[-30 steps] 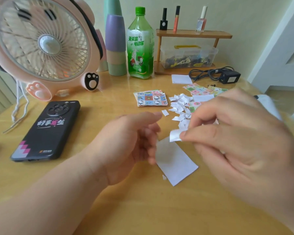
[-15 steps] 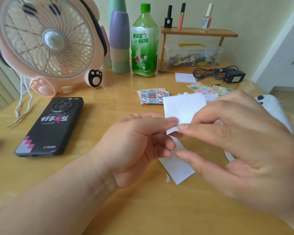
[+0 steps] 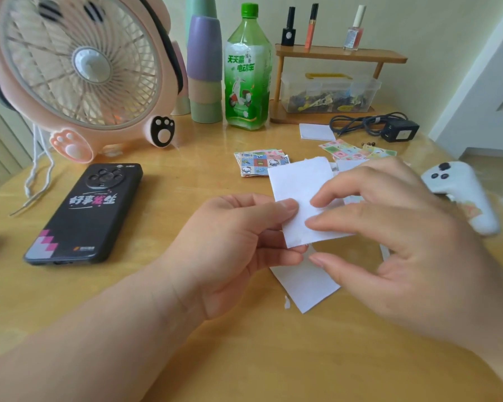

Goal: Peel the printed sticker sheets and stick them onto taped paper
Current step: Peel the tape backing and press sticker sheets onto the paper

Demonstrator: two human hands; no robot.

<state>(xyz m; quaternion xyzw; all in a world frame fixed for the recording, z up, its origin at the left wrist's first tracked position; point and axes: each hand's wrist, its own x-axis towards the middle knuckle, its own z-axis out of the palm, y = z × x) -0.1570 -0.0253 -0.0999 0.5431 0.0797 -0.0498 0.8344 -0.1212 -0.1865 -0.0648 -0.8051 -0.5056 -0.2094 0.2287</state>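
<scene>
A white paper sheet [image 3: 299, 187] is held up above the table, its blank side toward me. My left hand [image 3: 233, 250] pinches its lower left edge between thumb and fingers. My right hand [image 3: 395, 242] pinches its right side with thumb and forefinger. Under the hands a second white paper [image 3: 305, 285] lies flat on the wooden table [image 3: 157, 358]. A stack of printed sticker sheets [image 3: 259, 162] lies behind the held sheet. More colourful sticker sheets [image 3: 346, 150] lie further right.
A black phone [image 3: 87, 210] lies at the left. A pink fan [image 3: 76, 68], stacked cups [image 3: 204, 68] and a green bottle [image 3: 246, 71] stand at the back. A wooden shelf [image 3: 340, 55], a charger with cable [image 3: 398, 130] and a white device [image 3: 459, 192] are at the right.
A second ago my right hand held a small white scrap and my left held nothing. Now both hands pinch a larger white sheet raised over the table. The view shifted slightly.
</scene>
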